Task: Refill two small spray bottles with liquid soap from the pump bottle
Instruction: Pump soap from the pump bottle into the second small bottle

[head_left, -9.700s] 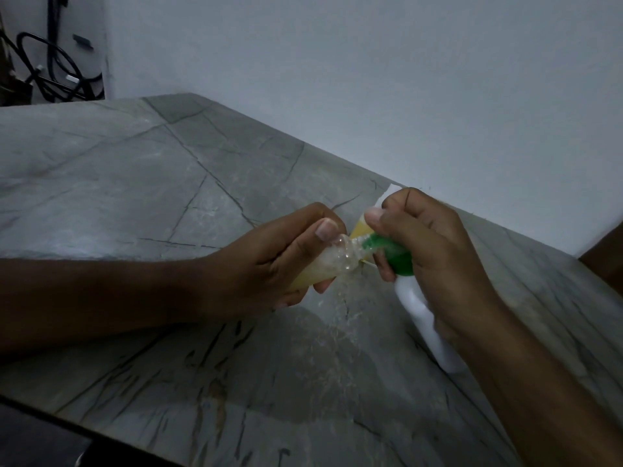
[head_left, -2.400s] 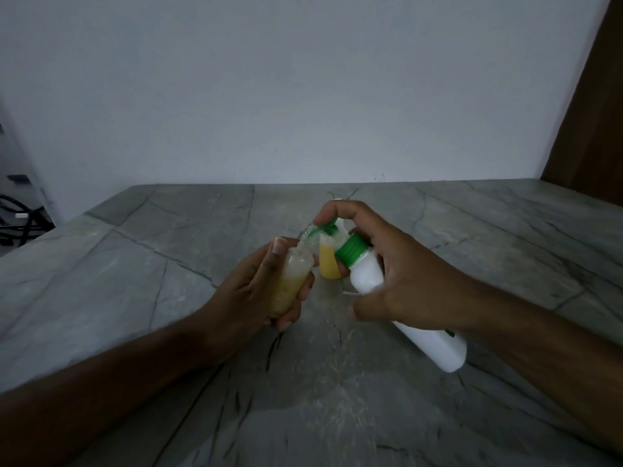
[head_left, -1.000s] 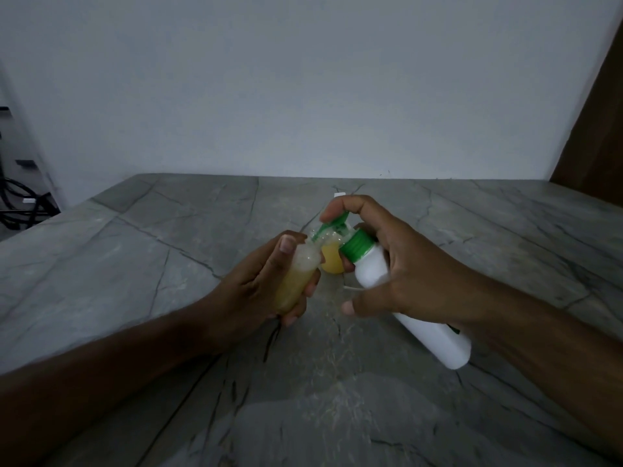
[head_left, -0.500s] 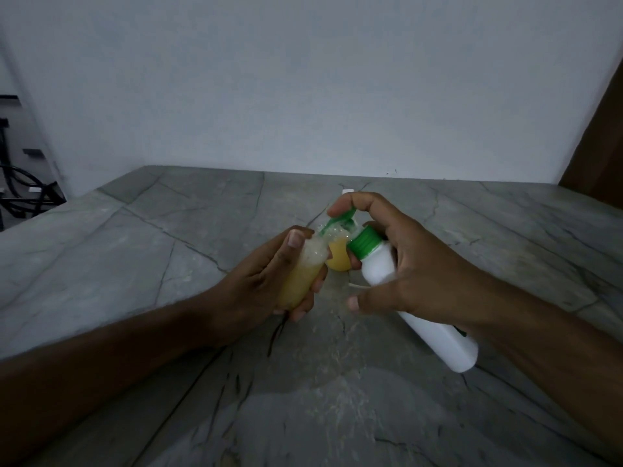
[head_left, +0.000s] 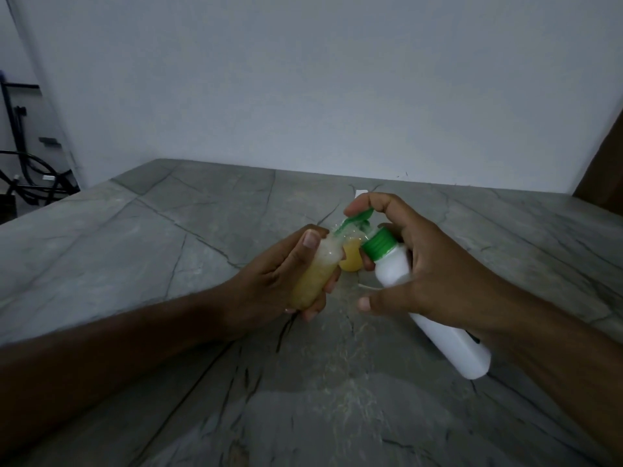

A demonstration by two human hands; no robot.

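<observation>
Head view: no readable label on the white pump bottle point(head_left: 448, 342) gripped by the right hand point(head_left: 435, 274); the left hand point(head_left: 273, 281) grasps a spray bottle point(head_left: 317, 278) above the grey stone table point(head_left: 135, 237), a white wall point(head_left: 303, 79) behind.

Left hand point(head_left: 269, 281) grips spray bottle point(head_left: 315, 276); right hand point(head_left: 428, 264) holds pump bottle point(head_left: 438, 318).

A plain room, likely in a home

A grey stone counter point(head_left: 141, 251) with dark veins runs up to a bare pale wall point(head_left: 303, 79); black cables point(head_left: 30, 176) hang at the far left, and a brown wooden edge point(head_left: 606, 176) shows at the right (door or cabinet, cannot tell). Light is dim, and nothing marks a shop or lab.
</observation>
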